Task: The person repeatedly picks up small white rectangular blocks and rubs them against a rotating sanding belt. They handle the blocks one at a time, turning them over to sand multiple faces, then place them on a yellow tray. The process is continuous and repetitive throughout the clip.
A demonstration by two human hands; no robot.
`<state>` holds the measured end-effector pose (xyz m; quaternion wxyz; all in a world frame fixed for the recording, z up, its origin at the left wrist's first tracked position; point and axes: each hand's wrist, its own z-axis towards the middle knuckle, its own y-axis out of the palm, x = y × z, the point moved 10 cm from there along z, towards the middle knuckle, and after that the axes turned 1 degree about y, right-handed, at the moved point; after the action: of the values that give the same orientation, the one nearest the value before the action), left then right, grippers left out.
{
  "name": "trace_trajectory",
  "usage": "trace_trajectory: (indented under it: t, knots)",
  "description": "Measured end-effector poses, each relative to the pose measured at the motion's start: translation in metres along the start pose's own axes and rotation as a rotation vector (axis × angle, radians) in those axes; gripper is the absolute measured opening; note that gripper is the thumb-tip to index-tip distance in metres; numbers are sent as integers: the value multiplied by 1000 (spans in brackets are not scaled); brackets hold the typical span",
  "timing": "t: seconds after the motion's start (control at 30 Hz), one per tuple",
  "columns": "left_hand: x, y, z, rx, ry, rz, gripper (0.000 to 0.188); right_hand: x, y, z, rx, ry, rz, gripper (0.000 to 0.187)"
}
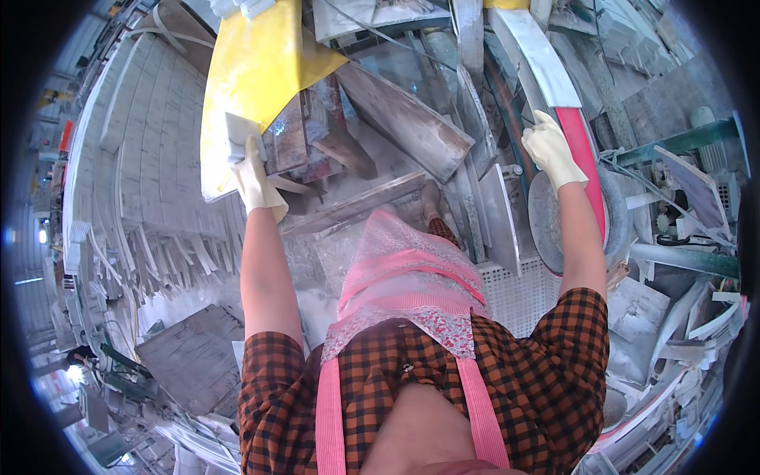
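My left hand [258, 184], in a cream rubber glove, grips a small pale rectangular block [240, 133] at the edge of a yellow sheet [249, 67]. The sheet drapes over a surface at the far left. My right hand [552, 149], gloved the same way, is held beside a belt with a white stretch [541, 59] and a red stretch [584, 150]. Its fingers are curled, and whatever they may hold is hidden. A round grey wheel [546, 218] sits under the belt, just below my right wrist.
Long pale boards [146, 134] are stacked high at the left. Dusty planks [408, 123] lean in the gap ahead. An upright metal plate [499, 222] stands by a perforated white panel [518, 293]. Green bars [689, 257] and loose strips crowd the right.
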<state>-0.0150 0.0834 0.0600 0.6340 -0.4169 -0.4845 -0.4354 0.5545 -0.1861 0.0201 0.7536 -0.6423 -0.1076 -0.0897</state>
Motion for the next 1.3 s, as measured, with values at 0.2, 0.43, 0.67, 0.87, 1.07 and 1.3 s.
trace_trajectory:
  t: [0.2, 0.43, 0.67, 0.87, 1.07, 1.3]
  knots:
    - [-2, 1, 6, -40, 60, 166, 53, 10, 9, -1, 64, 75, 53, 29]
    - [-3, 0, 4, -30, 35, 193, 55, 2, 10, 0, -74, -7, -46, 29]
    - [2, 2, 2, -43, 3, 209, 50, -5, -2, 4, -166, 4, -55, 29]
    - [4, 1, 1, -30, 39, 208, 49, -7, -12, 3, -97, 2, -5, 32]
    - [2, 1, 1, -12, 45, 218, 50, -7, -10, 3, -93, -6, -19, 32]
    - [6, 3, -1, -48, 6, 224, 53, -7, -7, 3, -88, -17, -52, 30]
